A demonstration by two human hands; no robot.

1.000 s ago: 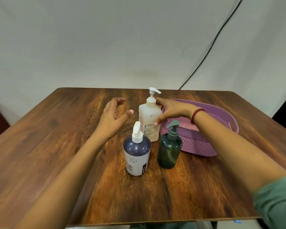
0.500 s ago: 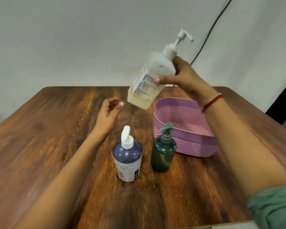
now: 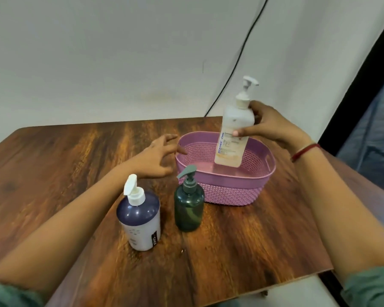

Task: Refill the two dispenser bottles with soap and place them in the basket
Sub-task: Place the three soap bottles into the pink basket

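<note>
R hand [image 3: 273,127]: clamped on white bottle [image 3: 234,134], which is held upright over basket [image 3: 231,191] | L hand [image 3: 157,158]: fingers spread, nothing held, kept just beside basket's L rim, contact can't be told | blue bottle [image 3: 140,222] & green bottle [image 3: 189,207]: stood upright on bench [image 3: 53,173], side by side, in front of basket, pumps fitted

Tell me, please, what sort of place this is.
Probably a staged recording corner, not a lived-in room: a wooden table, a plain white backdrop with a black cable hanging down it, and a purple basket.
</note>
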